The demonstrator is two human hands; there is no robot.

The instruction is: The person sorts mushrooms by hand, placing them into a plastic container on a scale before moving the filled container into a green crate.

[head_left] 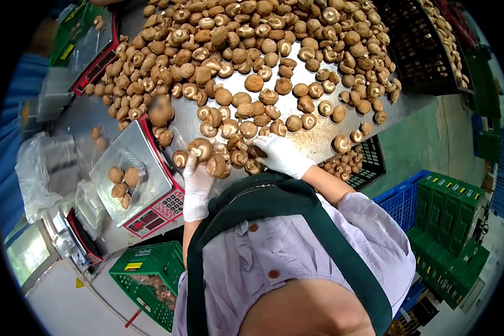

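Note:
My left hand (196, 187), in a white glove, is closed on a brown mushroom (202, 149) at the near edge of the metal table. My right hand (281, 155), also white-gloved, lies to the right with its fingers curled around a mushroom that is partly hidden. Several mushrooms (239, 157) rest between the two hands. Left of my left hand stands a red and white scale (161, 210); a clear plastic tray (102, 175) on it holds several mushrooms. A large heap of mushrooms (235, 33) covers the far part of the table.
A second scale (95, 67) stands at the far left, near plastic bags (36, 173). A black crate (414, 50) of mushrooms is at the back right, another (373, 162) below the table's right edge. Green crates (448, 207) are stacked right; one (145, 263) sits lower left.

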